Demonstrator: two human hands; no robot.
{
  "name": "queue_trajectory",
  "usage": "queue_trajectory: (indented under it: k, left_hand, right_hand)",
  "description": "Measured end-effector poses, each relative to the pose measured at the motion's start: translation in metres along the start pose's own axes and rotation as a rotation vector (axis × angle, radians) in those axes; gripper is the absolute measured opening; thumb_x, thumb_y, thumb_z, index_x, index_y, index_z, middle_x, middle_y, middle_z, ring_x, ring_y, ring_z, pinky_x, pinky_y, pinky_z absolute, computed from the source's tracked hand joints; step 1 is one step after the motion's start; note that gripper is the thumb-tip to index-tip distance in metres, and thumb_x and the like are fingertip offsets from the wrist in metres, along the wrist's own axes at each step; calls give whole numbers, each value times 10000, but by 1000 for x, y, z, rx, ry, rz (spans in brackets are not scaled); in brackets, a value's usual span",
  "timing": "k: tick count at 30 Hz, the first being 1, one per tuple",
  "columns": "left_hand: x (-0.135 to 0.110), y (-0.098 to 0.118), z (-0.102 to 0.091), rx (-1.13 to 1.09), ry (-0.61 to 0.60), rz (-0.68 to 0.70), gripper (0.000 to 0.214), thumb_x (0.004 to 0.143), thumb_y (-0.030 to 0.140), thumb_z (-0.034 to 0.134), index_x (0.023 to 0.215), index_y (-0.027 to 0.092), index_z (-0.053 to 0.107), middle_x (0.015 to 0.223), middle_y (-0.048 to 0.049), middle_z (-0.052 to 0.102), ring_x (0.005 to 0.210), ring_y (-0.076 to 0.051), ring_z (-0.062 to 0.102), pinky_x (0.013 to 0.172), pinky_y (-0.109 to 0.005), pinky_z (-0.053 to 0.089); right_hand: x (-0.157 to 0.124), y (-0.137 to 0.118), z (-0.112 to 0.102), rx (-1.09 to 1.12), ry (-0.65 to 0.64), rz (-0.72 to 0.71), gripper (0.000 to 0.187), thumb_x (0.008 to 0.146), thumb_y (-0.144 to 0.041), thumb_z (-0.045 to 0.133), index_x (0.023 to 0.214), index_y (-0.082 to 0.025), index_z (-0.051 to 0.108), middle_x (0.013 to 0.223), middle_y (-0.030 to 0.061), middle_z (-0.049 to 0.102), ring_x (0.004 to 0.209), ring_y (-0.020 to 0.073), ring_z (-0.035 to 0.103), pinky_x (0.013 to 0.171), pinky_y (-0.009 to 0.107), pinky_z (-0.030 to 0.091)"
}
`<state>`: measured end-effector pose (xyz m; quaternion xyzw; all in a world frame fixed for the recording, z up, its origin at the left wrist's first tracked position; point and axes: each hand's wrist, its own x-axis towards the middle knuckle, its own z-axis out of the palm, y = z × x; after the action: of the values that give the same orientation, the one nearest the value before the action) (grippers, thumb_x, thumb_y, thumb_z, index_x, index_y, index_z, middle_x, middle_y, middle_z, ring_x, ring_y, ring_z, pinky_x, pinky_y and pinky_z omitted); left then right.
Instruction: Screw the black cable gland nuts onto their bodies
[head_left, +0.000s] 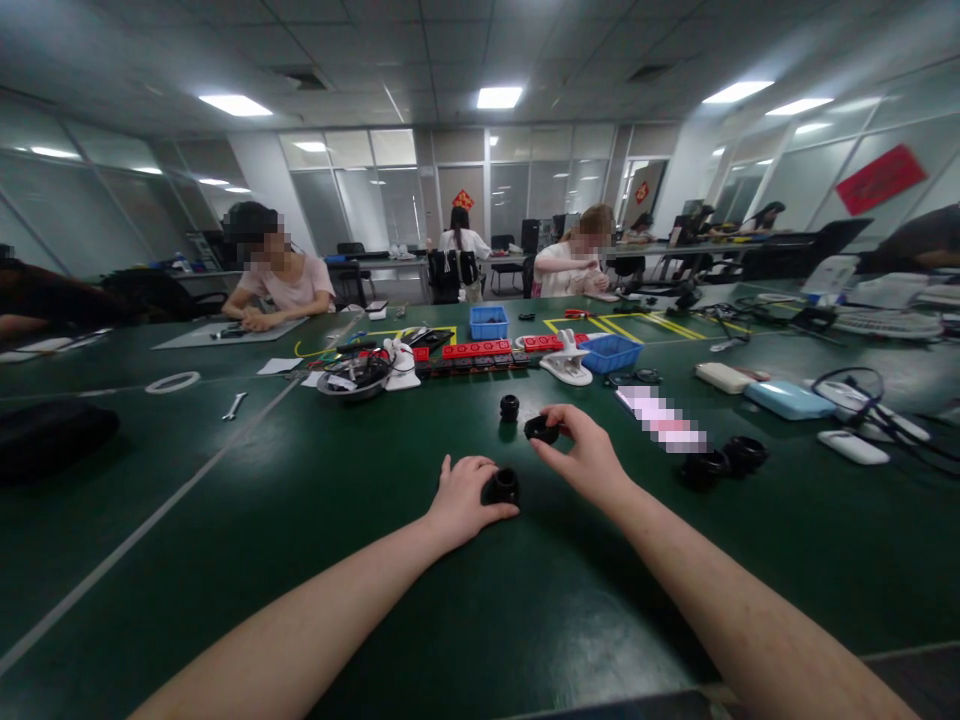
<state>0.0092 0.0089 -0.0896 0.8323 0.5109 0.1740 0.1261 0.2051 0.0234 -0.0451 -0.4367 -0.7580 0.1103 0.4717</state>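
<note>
On the green table, my left hand is wrapped round a black round fitting whose open ring faces up. Slightly farther off and to the right, my right hand pinches a black ring-shaped part between thumb and fingers, apart from the fitting. A smaller black ribbed fitting stands upright on the table just beyond both hands. To the right of my right hand, two more black round parts, a left one and a right one, sit side by side.
Red power strips, a metal bowl of cables, a white clamp and two blue baskets, one central and one farther right, lie beyond. A wrench lies left; a light blue case lies right. People sit across the table.
</note>
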Motion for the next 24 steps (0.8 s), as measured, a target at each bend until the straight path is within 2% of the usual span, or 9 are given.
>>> queue_trajectory:
  k: [5, 11, 16, 20, 24]
  left_hand:
    - [-1, 1, -2, 7, -20, 7, 482, 714, 553, 577, 1054, 211, 559, 1168, -72, 532, 1147, -278, 419, 1008, -613, 117]
    - [-2, 2, -2, 20, -22, 6, 472, 719, 546, 574, 1063, 224, 560, 1161, -63, 532, 1140, -276, 423, 1010, -614, 97]
    - [-2, 2, -2, 26, -26, 7, 457, 725, 530, 575, 1065, 225, 557, 1165, -68, 532, 1143, -275, 422, 1009, -615, 96]
    - [-3, 3, -4, 28, -28, 7, 460, 732, 535, 564, 1076, 229, 553, 1174, -63, 531, 1153, -272, 416, 1014, -610, 92]
    - [-2, 2, -4, 31, -30, 0, 463, 734, 526, 569, 1090, 232, 543, 1183, -60, 535, 1153, -267, 420, 1013, -611, 89]
  right_hand:
    - [3, 5, -5, 29, 44, 58, 228, 696, -324, 610, 779, -193, 443, 913, 63, 591, 835, 185, 579, 769, 332, 468]
    - [7, 7, -9, -172, -80, 86, 196, 674, -234, 584, 625, -194, 399, 918, 57, 571, 898, 186, 532, 780, 291, 418]
    - [8, 11, -10, -276, -204, 174, 196, 649, -188, 578, 549, -183, 410, 743, 31, 546, 737, 167, 516, 653, 261, 385]
    - [8, 11, -9, -305, -331, 209, 167, 645, -205, 615, 565, -168, 473, 708, 25, 537, 672, 149, 504, 596, 243, 370]
    - [5, 13, -6, -303, -415, 213, 189, 627, -251, 672, 733, -162, 543, 798, 35, 572, 731, 163, 529, 621, 245, 391]
